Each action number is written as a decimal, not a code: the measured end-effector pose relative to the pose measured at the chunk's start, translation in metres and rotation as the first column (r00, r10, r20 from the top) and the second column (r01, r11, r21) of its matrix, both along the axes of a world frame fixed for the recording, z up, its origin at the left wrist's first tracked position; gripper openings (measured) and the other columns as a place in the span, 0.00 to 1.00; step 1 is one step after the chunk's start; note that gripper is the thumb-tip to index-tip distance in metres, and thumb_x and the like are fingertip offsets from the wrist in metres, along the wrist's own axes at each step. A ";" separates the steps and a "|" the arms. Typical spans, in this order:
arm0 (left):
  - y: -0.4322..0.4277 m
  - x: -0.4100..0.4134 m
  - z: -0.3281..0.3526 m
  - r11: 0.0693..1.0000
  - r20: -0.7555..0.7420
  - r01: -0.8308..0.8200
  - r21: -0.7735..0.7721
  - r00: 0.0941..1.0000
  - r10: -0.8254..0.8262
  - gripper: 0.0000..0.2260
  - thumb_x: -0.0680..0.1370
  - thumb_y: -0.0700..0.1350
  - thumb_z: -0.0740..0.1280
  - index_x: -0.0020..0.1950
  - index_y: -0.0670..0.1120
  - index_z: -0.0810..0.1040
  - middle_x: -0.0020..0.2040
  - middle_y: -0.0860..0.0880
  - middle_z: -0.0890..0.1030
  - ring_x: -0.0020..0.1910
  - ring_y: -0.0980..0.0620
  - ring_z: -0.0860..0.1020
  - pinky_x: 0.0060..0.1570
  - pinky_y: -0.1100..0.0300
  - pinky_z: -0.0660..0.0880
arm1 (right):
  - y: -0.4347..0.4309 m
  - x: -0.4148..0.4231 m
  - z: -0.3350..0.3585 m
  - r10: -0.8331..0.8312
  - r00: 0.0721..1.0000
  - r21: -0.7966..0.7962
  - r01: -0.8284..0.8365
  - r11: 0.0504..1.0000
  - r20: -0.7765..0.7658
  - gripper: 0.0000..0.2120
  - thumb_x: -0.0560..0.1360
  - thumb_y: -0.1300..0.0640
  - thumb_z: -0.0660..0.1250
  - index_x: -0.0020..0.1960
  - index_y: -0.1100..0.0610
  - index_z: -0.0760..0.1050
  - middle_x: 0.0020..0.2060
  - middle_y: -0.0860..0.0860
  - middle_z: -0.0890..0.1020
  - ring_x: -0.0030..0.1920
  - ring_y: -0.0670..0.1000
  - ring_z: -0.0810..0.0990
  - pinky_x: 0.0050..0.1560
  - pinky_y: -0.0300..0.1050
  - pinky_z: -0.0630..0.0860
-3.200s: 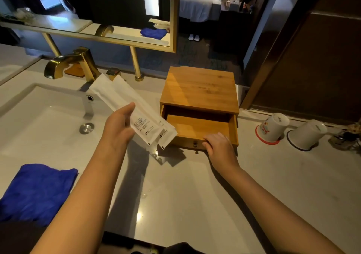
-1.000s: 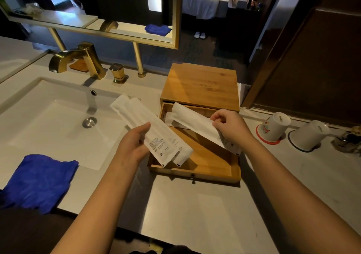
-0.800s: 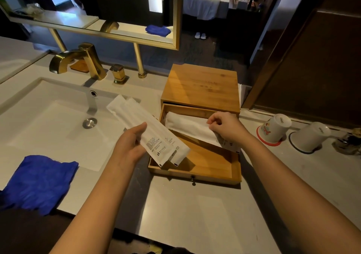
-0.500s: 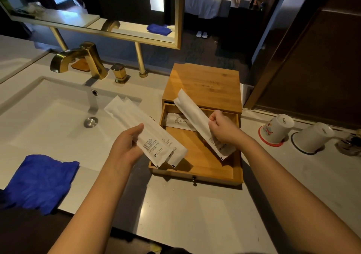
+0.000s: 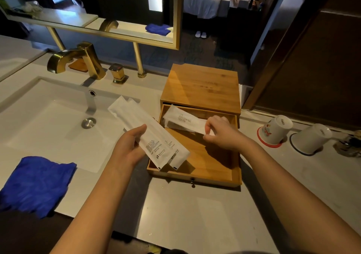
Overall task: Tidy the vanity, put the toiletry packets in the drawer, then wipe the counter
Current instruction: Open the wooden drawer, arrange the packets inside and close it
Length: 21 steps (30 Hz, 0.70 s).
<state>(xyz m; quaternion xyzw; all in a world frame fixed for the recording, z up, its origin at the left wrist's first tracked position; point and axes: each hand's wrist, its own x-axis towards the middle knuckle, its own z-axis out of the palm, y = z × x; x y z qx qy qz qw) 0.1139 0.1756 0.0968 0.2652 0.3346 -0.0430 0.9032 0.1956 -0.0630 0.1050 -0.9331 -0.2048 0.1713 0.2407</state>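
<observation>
With left hand [image 5: 127, 150] gripped two packets [image 5: 148, 134] over the front of the drawer [image 5: 207, 167], with right hand [image 5: 222, 134] pinched another packet [image 5: 185, 119] by its end at the back; looked light and bendy, best held near an end.

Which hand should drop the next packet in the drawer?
Probably right: the right hand sits over the open drawer, pinching a packet at its back; the left hand grips two packets beside it, an easy handoff.
</observation>
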 end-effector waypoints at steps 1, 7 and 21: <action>0.001 0.000 -0.001 1.000 -0.001 -0.003 0.004 1.000 0.003 0.21 0.74 0.35 0.66 0.66 0.43 0.72 0.59 0.40 0.80 0.56 0.40 0.79 0.38 0.42 0.80 | -0.001 0.001 -0.002 0.034 0.997 -0.045 -0.031 0.998 0.066 0.06 0.73 0.55 0.67 0.43 0.49 0.69 0.47 0.45 0.70 0.52 0.48 0.67 0.43 0.38 0.66; -0.002 0.002 -0.002 1.000 -0.019 -0.002 0.007 1.000 0.002 0.22 0.73 0.35 0.67 0.67 0.44 0.71 0.60 0.40 0.78 0.56 0.39 0.78 0.37 0.40 0.79 | 0.001 0.006 -0.016 0.191 0.979 -0.140 -0.179 0.974 0.075 0.06 0.72 0.52 0.69 0.45 0.51 0.72 0.49 0.46 0.70 0.53 0.48 0.66 0.50 0.42 0.66; -0.006 0.003 -0.003 1.000 -0.016 -0.001 0.003 1.000 0.001 0.20 0.74 0.35 0.66 0.66 0.43 0.72 0.60 0.40 0.79 0.57 0.40 0.78 0.43 0.42 0.77 | 0.019 0.007 -0.042 -0.090 0.983 0.041 0.084 0.996 0.158 0.13 0.77 0.58 0.62 0.61 0.55 0.69 0.58 0.52 0.75 0.60 0.53 0.68 0.59 0.47 0.68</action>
